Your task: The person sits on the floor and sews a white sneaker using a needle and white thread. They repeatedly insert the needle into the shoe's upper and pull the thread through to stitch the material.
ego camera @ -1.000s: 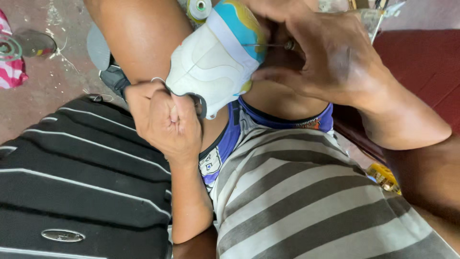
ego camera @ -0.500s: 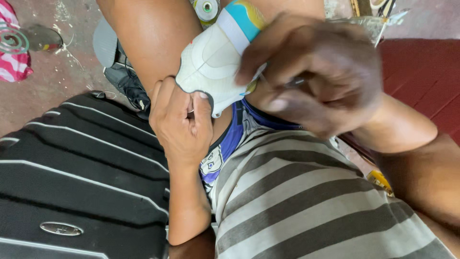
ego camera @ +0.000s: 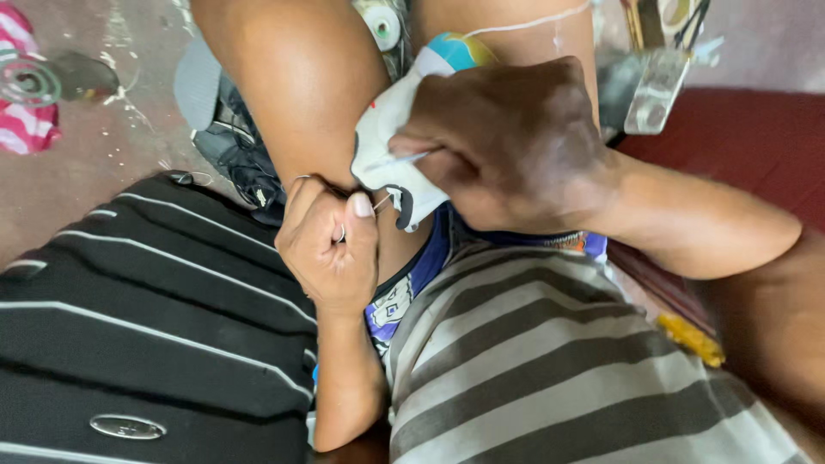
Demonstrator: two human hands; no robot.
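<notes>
The right hand point(ego camera: 507, 146) is gripping a white, blue-tipped stitched panel point(ego camera: 391, 142) against the knee, steadying it. The left hand point(ego camera: 331, 245) is closed in a fist, pinching a thin needle point(ego camera: 381, 203) at its edge.

The bare concrete floor point(ego camera: 112, 163), stained with pale paint splashes, carries most of what is here. A black bag with thin white stripes point(ego camera: 146, 335) lies on it at lower left. A pink-and-white striped cloth point(ego camera: 21, 129) sits at the left edge beside a dark round lid point(ego camera: 86, 77). A dark red mat point(ego camera: 739, 146) covers the floor at right.
</notes>
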